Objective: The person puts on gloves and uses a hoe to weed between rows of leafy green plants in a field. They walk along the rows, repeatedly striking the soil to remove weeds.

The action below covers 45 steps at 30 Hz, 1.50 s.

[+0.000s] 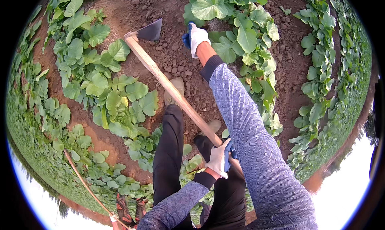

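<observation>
My left hand [219,158], in a white glove with a blue palm, is closed around the lower part of a long wooden hoe handle [168,85]. The handle slants up to the left, and its dark metal blade [151,30] rests on bare brown soil. My right hand [195,37], in the same kind of glove, reaches far forward on a grey patterned sleeve. It is down at the soil beside a large-leaved green plant [224,13], just right of the blade. Its fingers bend away from me, so their grip is hidden.
Rows of low leafy plants [100,81] run on both sides of the soil strip [176,57]. My black trouser legs and beige shoes [176,87] stand under the handle. At lower left are another person's red-and-black shoes [128,210] and a thin stick [84,182].
</observation>
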### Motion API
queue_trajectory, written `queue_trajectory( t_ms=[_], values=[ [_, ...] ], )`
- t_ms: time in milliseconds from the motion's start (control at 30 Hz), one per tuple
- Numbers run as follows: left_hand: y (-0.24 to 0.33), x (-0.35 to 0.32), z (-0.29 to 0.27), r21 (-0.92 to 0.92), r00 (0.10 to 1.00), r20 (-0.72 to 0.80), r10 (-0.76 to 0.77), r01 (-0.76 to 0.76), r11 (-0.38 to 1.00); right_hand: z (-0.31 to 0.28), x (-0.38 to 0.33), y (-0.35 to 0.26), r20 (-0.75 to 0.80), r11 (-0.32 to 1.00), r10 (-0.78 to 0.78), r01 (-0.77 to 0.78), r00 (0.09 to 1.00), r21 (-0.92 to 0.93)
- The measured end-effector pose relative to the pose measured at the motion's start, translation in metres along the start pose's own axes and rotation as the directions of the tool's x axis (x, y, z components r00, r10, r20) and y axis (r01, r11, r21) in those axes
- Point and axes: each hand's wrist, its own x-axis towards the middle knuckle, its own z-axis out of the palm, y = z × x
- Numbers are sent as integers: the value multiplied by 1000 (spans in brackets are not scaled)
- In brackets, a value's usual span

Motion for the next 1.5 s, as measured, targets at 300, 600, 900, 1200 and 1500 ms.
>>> queue_trajectory(
  t_ms=[300,600,900,1200,1500],
  values=[
    [7,-6,-2,149,973,70,222,-230,962,-1,-10,28,218,981,-191,192,957,15],
    [0,18,28,-517,961,20,-277,247,820,-137,-137,67,509,73,-23,509,861,-858],
    [28,-3,33,-498,972,-1,-235,203,843,-509,-554,125,-41,641,119,-109,992,-760],
    [109,-86,36,-365,901,-430,-56,-117,924,-444,-780,136,-274,243,180,-313,945,-918],
    [215,-124,15,-140,808,-465,362,-471,871,-374,-697,119,151,586,72,81,986,-806]
  ],
)
